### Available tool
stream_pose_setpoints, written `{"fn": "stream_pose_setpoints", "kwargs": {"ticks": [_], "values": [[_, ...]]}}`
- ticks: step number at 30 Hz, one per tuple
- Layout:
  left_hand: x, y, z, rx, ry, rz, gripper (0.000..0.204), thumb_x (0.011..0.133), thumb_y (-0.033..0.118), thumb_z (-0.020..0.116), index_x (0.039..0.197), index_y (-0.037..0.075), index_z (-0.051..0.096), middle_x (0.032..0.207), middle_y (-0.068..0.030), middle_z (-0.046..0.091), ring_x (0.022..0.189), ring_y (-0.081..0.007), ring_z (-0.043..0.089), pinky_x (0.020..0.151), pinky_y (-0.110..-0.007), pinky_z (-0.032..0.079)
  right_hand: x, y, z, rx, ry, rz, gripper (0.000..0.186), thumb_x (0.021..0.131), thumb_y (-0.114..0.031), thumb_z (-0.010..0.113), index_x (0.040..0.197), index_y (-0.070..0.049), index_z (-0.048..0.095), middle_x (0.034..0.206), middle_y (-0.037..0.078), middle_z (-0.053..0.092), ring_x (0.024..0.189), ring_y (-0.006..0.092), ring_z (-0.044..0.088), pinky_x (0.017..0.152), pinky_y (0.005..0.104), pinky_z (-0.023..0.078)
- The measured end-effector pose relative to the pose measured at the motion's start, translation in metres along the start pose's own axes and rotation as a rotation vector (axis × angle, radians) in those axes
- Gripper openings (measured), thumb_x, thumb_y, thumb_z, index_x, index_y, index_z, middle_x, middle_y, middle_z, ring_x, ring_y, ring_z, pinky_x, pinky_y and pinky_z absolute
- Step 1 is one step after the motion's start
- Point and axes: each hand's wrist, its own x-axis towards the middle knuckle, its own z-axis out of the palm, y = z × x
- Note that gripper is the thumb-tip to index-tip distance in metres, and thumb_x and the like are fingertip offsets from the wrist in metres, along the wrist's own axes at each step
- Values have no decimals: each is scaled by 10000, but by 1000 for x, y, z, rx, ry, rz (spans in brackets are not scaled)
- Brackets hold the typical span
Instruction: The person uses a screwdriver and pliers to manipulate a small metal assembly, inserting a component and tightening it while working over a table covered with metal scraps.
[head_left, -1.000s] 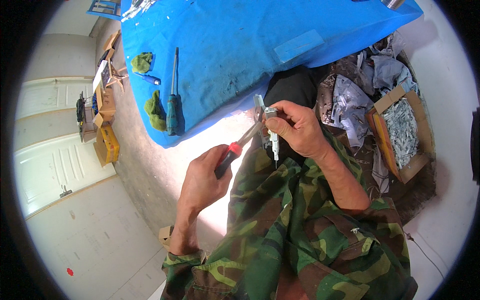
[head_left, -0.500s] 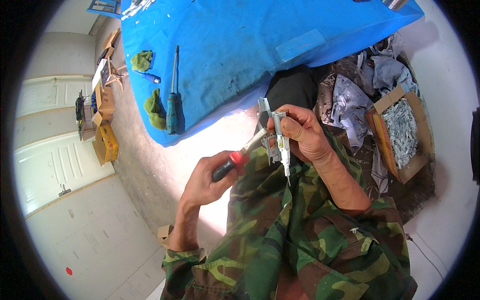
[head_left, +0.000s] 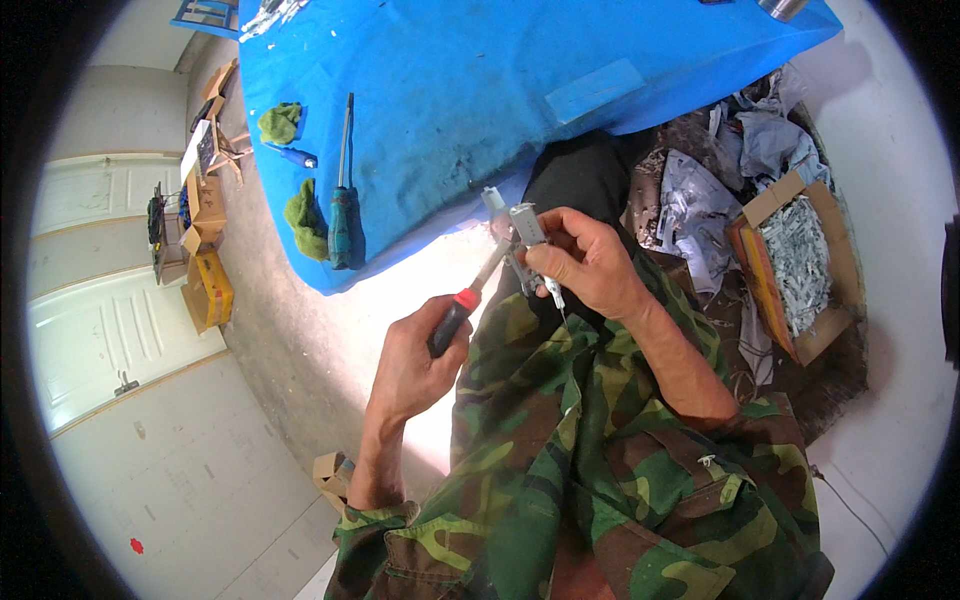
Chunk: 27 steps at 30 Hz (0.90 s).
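The right grip (head_left: 588,266) partly hides the grey part (head_left: 526,226) it holds.

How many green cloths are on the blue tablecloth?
2: the farther green cloth lies beyond the blue-handled tool, the nearer green cloth left of the teal-handled screwdriver. Any outside the frame can't be seen.

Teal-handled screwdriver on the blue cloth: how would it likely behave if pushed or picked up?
The teal-handled screwdriver is probably stiff, given its long, straight metal-looking shaft. Its much thicker handle could make that end heavier when lifted. Pushed sideways, it may roll a little, as the handle looks roughly round.
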Motion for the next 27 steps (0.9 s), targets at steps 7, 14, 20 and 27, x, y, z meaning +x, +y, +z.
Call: {"fn": "stream_pose_setpoints", "kwargs": {"ticks": [7,14,20,27], "values": [[-2,11,6,118,31,59,372,929,98,651,1278,-20,608,970,-228,672,792,-359,665,751,-431,533,-4,3,7,-341,182,-87,249,966,-145,744,1134,22,668,903,91,733,783,141,696,689,323,558],[-1,10,15,237,56,131,438,937,118,673,1337,-27,570,1092,-246,676,943,-413,683,824,-475,546,-5,2,14,-704,266,-367,266,910,-118,773,1107,27,668,907,182,705,791,347,714,709,396,559],[1,6,18,301,71,127,428,921,113,695,1306,-32,579,1060,-243,675,965,-429,672,835,-494,550,-4,4,13,-827,237,-483,311,898,-110,777,1161,15,666,972,193,720,847,381,721,718,423,574],[2,-1,26,386,151,191,361,937,89,701,1267,-8,591,1033,-234,684,887,-404,696,790,-473,557,-6,4,10,-930,202,-529,407,939,-72,726,1312,37,609,1118,237,728,973,388,740,787,423,599]]}}
